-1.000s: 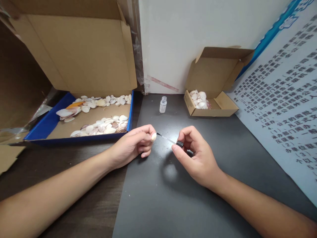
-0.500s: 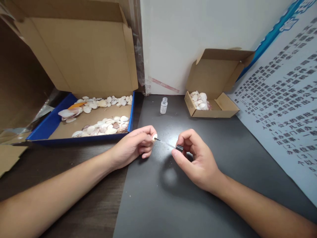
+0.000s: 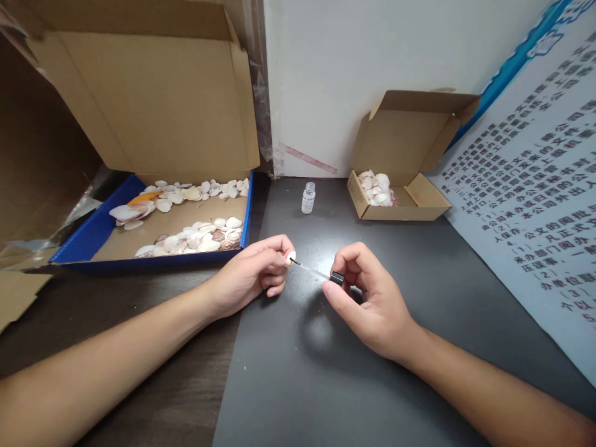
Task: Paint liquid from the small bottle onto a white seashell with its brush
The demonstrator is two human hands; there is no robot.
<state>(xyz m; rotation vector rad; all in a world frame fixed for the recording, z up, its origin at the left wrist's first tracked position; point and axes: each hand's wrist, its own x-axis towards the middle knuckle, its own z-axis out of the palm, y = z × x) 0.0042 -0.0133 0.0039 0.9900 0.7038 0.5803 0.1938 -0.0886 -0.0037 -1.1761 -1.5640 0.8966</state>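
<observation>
My left hand point(image 3: 256, 270) pinches a small white seashell point(image 3: 291, 256) between thumb and fingertips, above the left edge of the dark grey mat. Between its thumb and fingers, my right hand point(image 3: 367, 295) grips the black cap of an applicator brush point(image 3: 338, 278). A thin clear stem runs left from the cap, and its dark bristle tip meets the face of the shell. Beyond both hands stands a small clear glass bottle point(image 3: 308, 198), upright and uncapped, with a printed label.
At the left, an open blue-sided cardboard box point(image 3: 246, 214) holds many shells in two groups. A smaller open cardboard box point(image 3: 400, 213) with white shells stands at the back right. A printed sheet point(image 3: 526, 236) borders the grey mat point(image 3: 288, 385) on the right.
Almost nothing differs. The brush tip has shifted very slightly on the shell; both hands stay in place.
</observation>
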